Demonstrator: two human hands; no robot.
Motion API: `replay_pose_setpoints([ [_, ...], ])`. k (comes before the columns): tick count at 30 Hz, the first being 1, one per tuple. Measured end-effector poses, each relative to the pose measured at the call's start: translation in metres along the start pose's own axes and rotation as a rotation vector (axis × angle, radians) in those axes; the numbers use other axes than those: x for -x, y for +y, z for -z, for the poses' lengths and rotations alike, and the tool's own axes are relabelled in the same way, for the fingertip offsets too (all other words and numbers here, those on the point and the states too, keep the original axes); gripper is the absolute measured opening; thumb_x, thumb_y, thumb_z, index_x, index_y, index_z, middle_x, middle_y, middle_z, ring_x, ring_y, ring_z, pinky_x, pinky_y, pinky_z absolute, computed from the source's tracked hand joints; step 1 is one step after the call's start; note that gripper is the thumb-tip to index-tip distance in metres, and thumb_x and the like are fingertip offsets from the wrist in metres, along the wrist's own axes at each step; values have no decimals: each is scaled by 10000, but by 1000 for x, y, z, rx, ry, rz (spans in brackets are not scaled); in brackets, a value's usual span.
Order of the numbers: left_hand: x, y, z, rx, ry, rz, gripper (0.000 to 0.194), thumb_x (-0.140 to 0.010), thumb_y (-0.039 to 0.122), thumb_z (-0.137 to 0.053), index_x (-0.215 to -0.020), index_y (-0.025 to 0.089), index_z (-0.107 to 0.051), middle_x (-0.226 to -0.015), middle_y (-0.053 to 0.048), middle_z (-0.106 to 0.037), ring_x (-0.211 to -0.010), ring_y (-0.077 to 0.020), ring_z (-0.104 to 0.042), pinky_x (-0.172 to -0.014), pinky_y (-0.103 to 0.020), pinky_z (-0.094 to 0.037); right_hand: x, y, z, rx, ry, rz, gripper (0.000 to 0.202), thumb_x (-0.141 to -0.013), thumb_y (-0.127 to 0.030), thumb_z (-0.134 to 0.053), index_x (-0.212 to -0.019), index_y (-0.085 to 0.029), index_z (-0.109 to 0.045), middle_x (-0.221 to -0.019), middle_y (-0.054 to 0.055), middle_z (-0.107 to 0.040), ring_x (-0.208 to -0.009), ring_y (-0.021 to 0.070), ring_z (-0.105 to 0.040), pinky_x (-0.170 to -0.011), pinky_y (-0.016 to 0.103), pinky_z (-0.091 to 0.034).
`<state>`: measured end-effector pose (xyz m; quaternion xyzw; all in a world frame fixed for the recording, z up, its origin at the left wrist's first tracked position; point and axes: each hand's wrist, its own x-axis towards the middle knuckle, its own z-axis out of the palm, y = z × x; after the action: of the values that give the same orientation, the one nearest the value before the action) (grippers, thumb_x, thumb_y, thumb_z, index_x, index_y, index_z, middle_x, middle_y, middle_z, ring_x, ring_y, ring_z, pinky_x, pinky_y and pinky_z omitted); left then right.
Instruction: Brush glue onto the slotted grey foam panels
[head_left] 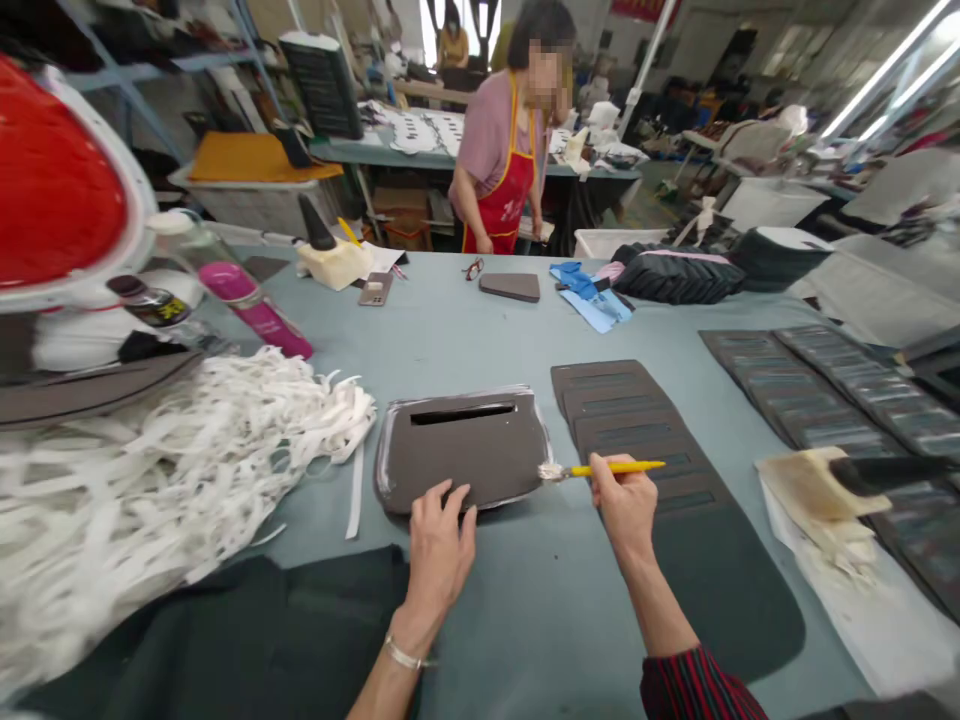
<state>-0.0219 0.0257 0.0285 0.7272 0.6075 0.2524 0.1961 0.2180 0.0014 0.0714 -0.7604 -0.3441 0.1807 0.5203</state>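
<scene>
A dark grey-brown panel (465, 455) with a long slot lies on the table in front of me, a whitish smear along its edges. My left hand (442, 530) rests on the panel's near edge with fingers spread. In my right hand (624, 495) is a yellow-handled brush (600, 468), held level. Its white-coated bristles meet the panel's right edge. Overlapping slotted panels (630, 420) are fanned out to the right, partly behind my right forearm.
White strip scraps (247, 460) heap at the left beside bottles (255, 305). Dark fabric (300, 640) lies near left. At right sit a dark-handled glue-stained container (814, 480) and more panels (840, 390). Across the table stands a person in a red apron (506, 190).
</scene>
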Motion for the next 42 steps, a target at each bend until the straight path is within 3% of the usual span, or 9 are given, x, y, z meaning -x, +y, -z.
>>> replay_pose_setpoints([
  [5, -45, -48, 54, 415, 36, 238, 351, -900, 381, -368, -1161, 214, -534, -1114, -72, -665, -1045, -176, -605, -958, -382, -452, 64, -44, -81, -210, -519, 147, 215, -808, -382, -610, -750, -175, -625, -655, 15, -647, -531, 117, -579, -532, 225, -460],
  [9, -66, -79, 71, 365, -53, 216, 341, -893, 338, -338, -1146, 205, -523, -1046, -68, -693, -990, -178, -634, -943, -398, -461, 100, -54, -134, -278, -652, 387, 143, -815, -324, -612, -828, -191, -661, -799, 34, -693, -700, 140, -642, -684, 248, -506],
  [12, -66, -90, 61, 259, -89, 178, 338, -872, 255, -324, -1113, 206, -556, -1039, -64, -698, -1031, -183, -617, -980, -411, -437, 96, -36, -125, -191, -657, 460, 130, -835, -310, -595, -830, -196, -657, -769, 30, -682, -675, 139, -632, -662, 255, -503],
  [19, -60, -99, 46, 204, -16, 97, 344, -856, 210, -331, -1116, 200, -555, -1046, -52, -692, -1036, -180, -612, -978, -402, -438, 26, 45, 4, 64, -306, 319, 180, -803, -348, -648, -883, -187, -655, -786, 46, -674, -620, 138, -620, -587, 255, -517],
  [22, -62, -89, 45, 107, 1, 98, 314, -861, 247, -362, -1095, 200, -565, -1051, -58, -685, -1020, -198, -608, -954, -409, -438, 5, 47, 29, 101, -104, 262, 232, -784, -388, -661, -859, -169, -659, -733, 40, -664, -554, 128, -593, -538, 249, -506],
  [26, -58, -47, 36, -180, 80, 78, 288, -872, 361, -421, -1063, 227, -591, -1083, -71, -648, -1039, -257, -561, -918, -457, -409, -3, 9, -14, -37, -71, 262, 219, -782, -373, -655, -875, -175, -666, -753, 38, -675, -570, 129, -607, -564, 255, -511],
  [34, -38, 0, 8, -361, 38, 26, 423, -824, 292, -514, -1234, 190, -520, -1258, -118, -543, -1165, -292, -462, -932, -450, -384, 30, -68, -193, -180, -396, 355, 147, -818, -320, -591, -835, -199, -674, -783, 20, -700, -679, 139, -644, -659, 239, -506],
  [37, -36, -3, 9, -344, 44, 35, 417, -838, 302, -496, -1241, 199, -520, -1265, -114, -542, -1175, -289, -457, -942, -451, -382, 20, -56, -190, -74, -391, 396, 155, -831, -317, -571, -812, -196, -665, -749, 15, -691, -658, 136, -632, -649, 236, -482],
  [42, -37, -3, 6, -309, 54, 39, 381, -856, 336, -471, -1214, 236, -555, -1297, -121, -527, -1200, -312, -443, -959, -491, -366, -33, -24, -114, 165, -23, 353, 258, -835, -397, -553, -789, -165, -657, -700, 55, -669, -611, 162, -608, -625, 272, -448],
])
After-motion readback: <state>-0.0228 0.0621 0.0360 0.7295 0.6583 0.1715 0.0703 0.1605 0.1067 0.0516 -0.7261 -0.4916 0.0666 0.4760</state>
